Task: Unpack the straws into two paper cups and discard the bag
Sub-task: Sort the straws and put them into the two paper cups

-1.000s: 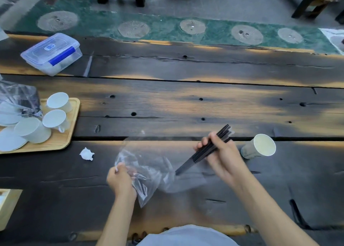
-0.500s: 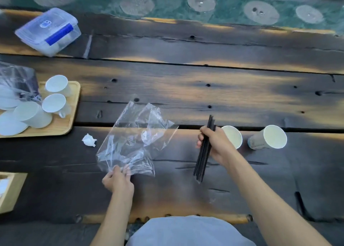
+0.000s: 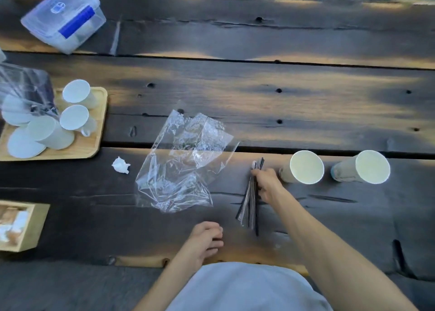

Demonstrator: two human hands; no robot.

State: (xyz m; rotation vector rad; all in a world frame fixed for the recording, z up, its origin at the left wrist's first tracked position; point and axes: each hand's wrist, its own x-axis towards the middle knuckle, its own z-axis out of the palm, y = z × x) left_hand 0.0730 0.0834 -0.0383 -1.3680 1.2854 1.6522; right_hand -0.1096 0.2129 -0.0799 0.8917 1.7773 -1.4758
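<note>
Black straws (image 3: pixel 249 201) bundled in right hand (image 3: pixel 267 184), clear crinkled bag (image 3: pixel 182 165) lying empty

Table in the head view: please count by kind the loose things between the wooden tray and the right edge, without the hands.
Paper cups: 2
Clear plastic bag: 1
Black straw bundle, gripped by the right hand: 1
Crumpled white scrap: 1
Total: 5

Black straws (image 3: pixel 250 200) under right hand (image 3: pixel 267 184), empty bag (image 3: pixel 181 165) alongside.
</note>
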